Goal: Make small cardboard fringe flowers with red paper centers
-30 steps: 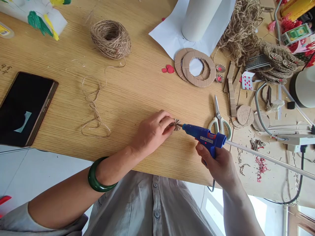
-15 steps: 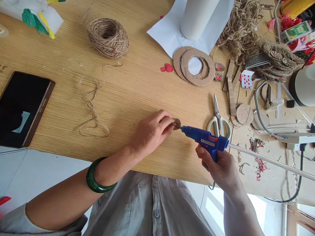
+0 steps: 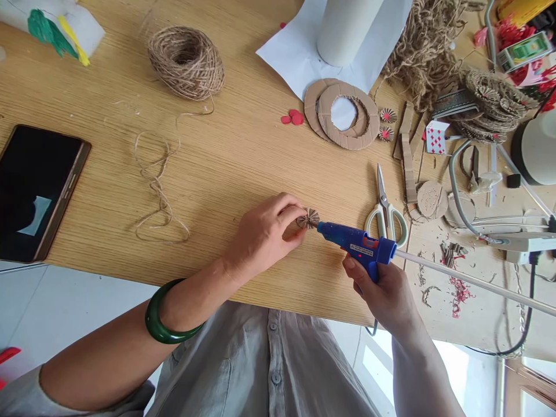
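Note:
Between the thumb and fingers of my left hand (image 3: pixel 264 234) is a small round pleated cardboard rosette (image 3: pixel 309 219), held at its left edge just above the table. My right hand (image 3: pixel 384 289) is wrapped round the handle of a blue hot glue gun (image 3: pixel 351 240). Its nozzle points left and meets the rosette, or hangs right over it; I cannot tell which. A long clear glue stick (image 3: pixel 469 281) sticks out of the back of the gun. White-handled scissors (image 3: pixel 384 214) lie just beyond the gun.
A ball of jute twine (image 3: pixel 186 62) trails a loose strand. Cardboard rings (image 3: pixel 371 116), red paper discs (image 3: pixel 296 118) and two finished rosettes (image 3: pixel 386 134) lie farther back. A phone (image 3: pixel 39 191) rests at the left. Cables, a power strip (image 3: pixel 521 240) and cardboard scraps crowd the right side.
The rosette now shows more of its pleated face, and my left thumb and fingers are spread wider at its edge. The glue gun has shifted slightly left.

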A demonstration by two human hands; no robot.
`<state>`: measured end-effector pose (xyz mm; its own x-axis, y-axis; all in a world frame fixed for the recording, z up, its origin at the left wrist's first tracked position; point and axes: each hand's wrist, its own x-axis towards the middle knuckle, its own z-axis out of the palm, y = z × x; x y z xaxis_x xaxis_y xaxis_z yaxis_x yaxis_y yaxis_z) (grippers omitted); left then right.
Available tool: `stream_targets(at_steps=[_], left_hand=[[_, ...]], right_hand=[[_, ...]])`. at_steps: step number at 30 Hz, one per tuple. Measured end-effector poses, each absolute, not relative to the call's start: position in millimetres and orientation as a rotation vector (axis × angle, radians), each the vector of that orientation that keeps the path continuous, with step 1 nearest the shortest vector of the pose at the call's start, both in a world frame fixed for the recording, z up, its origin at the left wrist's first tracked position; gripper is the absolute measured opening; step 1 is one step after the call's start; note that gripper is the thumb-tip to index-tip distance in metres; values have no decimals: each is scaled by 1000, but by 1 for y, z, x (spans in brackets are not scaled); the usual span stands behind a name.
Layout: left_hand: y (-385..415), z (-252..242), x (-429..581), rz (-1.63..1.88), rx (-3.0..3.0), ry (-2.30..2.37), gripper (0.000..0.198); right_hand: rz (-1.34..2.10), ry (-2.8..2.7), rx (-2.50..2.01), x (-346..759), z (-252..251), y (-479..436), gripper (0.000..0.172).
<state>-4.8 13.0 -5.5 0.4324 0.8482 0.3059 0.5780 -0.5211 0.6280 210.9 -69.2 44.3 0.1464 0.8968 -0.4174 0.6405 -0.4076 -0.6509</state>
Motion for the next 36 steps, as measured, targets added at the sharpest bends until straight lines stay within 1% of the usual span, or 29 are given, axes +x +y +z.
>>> stream_targets(at_steps=[7, 16, 19, 25, 36], left_hand=[[13, -5, -5, 839, 2228, 1221, 18], [14, -6, -5, 825, 2197, 1225, 20], [15, -6, -5, 825, 2194, 1226, 20], [15, -5, -5, 830, 2198, 1220, 18], [15, -6, -5, 827, 2191, 1228, 18]], right_hand=[[967, -1612, -2098, 210, 44, -70, 38], [901, -1676, -2097, 210, 45, -70, 36], [914, -1677, -2082, 210, 45, -71, 35], [1062, -1544, -2055, 212, 47, -76, 36], [1112, -1471, -2031, 207, 41, -71, 39]])
